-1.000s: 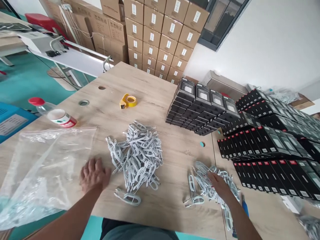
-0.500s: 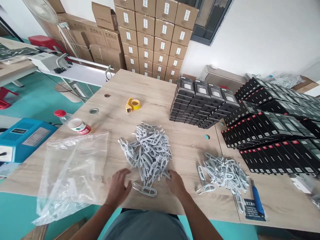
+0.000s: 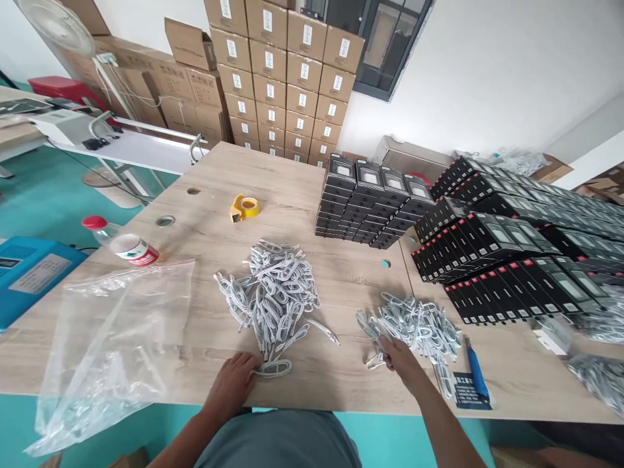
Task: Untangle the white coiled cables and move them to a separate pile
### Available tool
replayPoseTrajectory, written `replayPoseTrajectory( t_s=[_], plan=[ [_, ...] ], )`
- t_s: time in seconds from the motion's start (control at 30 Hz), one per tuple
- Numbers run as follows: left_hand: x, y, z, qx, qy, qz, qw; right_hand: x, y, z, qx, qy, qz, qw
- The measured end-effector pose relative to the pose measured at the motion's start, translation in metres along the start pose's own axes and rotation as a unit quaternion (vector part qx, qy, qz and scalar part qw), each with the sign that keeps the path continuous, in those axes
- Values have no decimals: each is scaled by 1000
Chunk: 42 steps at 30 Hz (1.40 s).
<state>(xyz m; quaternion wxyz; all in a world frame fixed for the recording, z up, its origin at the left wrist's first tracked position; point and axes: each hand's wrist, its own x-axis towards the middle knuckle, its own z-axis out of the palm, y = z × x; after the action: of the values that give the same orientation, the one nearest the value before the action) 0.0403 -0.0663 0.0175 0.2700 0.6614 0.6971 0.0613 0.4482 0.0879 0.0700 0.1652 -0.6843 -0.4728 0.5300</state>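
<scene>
Near the table's front edge, my left hand [image 3: 233, 382] is closed around the plug end of a coiled grey cable [image 3: 277, 368], its fingers curled over. Behind that coil lies a large pile of grey coiled cables [image 3: 280, 292], with one loose cable [image 3: 323, 329] to the pile's right. My right hand [image 3: 397, 357] pinches another coiled cable [image 3: 371, 327] at the left side of a smaller cable pile [image 3: 422, 328]. The held coil partly overlaps this pile, and my fingertips are partly hidden.
A clear plastic bag [image 3: 121, 338] and a red-capped bottle [image 3: 121, 244] lie left. A yellow tape dispenser [image 3: 244, 207] sits behind the large pile. Stacked black boxes [image 3: 373, 201] stand at the back, more black boxes [image 3: 507, 286] at right. A blue-handled tool [image 3: 476, 370] lies front right.
My right hand has moved right, from the large pile to the smaller one, with a coiled cable in it. My left hand has closed over the front coil's end. The view has shifted.
</scene>
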Motion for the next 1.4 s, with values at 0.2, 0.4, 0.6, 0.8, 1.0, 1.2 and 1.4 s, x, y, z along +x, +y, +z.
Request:
replayPoseTrajectory(
  t_s=[0.2,0.4,0.6,0.8,1.0,1.2,1.4],
  plan=[
    [0,-3,-3,-48,-3,-22,999,4,-14,-45,-308,289,-47,905],
    [-10,0,-11,-90,-23,-54,994,22,-42,106,-352,65,-223,907],
    [-30,-9,-19,-129,-49,-102,985,25,-47,155,-360,25,-172,917],
    [-35,-13,-18,-118,-43,-139,982,8,-39,178,-327,-90,-348,874],
    [-32,0,-20,-56,-71,-133,987,6,-22,157,-332,-82,-351,872],
    [-24,7,-19,-38,-95,-138,985,17,-2,21,-368,202,-226,879],
    [-22,7,-21,-32,-108,-145,983,17,-47,162,-151,-17,-160,975]
  ],
)
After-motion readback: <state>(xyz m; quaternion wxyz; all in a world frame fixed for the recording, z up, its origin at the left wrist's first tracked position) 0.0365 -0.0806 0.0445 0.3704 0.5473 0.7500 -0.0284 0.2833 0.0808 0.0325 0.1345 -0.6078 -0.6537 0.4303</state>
